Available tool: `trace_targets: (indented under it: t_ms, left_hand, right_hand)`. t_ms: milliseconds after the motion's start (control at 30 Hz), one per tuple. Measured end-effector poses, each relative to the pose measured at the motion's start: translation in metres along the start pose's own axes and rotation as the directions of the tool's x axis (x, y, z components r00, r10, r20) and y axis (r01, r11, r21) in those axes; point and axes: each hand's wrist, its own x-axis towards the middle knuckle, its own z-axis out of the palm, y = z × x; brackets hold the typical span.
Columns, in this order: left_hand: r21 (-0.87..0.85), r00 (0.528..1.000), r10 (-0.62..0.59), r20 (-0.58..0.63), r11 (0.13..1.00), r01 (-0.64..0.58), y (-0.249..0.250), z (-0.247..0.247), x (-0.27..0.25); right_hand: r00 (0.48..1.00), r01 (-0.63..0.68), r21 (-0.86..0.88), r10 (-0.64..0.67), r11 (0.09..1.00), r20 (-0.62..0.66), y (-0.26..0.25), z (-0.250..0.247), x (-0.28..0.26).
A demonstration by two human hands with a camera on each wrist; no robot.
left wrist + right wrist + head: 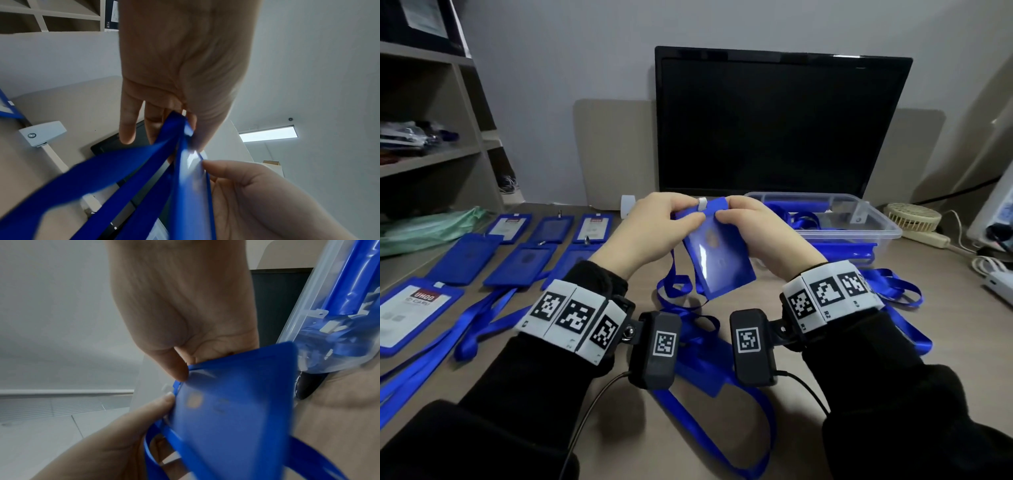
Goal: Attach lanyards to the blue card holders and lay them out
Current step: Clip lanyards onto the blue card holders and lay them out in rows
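Note:
In the head view both hands hold one blue card holder [719, 260] tilted above the desk, clear window toward me. My left hand [693, 212] pinches its top left edge, and a blue lanyard [674, 284] hangs down from that hand to the desk. My right hand [726, 210] pinches the top right edge beside a small white clip [702, 204]. The left wrist view shows the lanyard straps [115, 175] running from the curled fingers [152, 123] alongside the holder's edge [191, 186]. In the right wrist view the thumb [176, 369] presses the holder [236, 402].
Several blue card holders [524, 263] lie in rows on the left of the desk [619, 445], some with lanyards. Loose lanyards [722, 377] lie under my wrists. A clear plastic box [859, 222] stands right of centre, before a dark monitor [774, 130]. Shelves [431, 154] stand left.

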Motion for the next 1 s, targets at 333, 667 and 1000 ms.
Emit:
trace_targets:
  t_ms: [333, 667, 1000]
  left_hand:
    - [-0.092, 0.993, 0.01, -0.114, 0.996, -0.02, 0.003, -0.001, 0.002]
    - [-0.102, 0.967, 0.033, -0.254, 0.993, -0.061, -0.004, -0.004, 0.006]
    - [-0.378, 0.929, -0.087, -0.36, 0.924, -0.06, -0.007, -0.04, 0.006]
  right_hand:
    - [0.997, 0.07, -0.052, -0.071, 0.996, -0.029, -0.006, 0.005, -0.005]
    - [0.969, 0.236, -0.144, -0.243, 0.961, -0.034, -0.001, 0.008, 0.0]
    - [0.97, 0.166, 0.072, -0.15, 0.983, -0.191, 0.001, -0.02, 0.003]
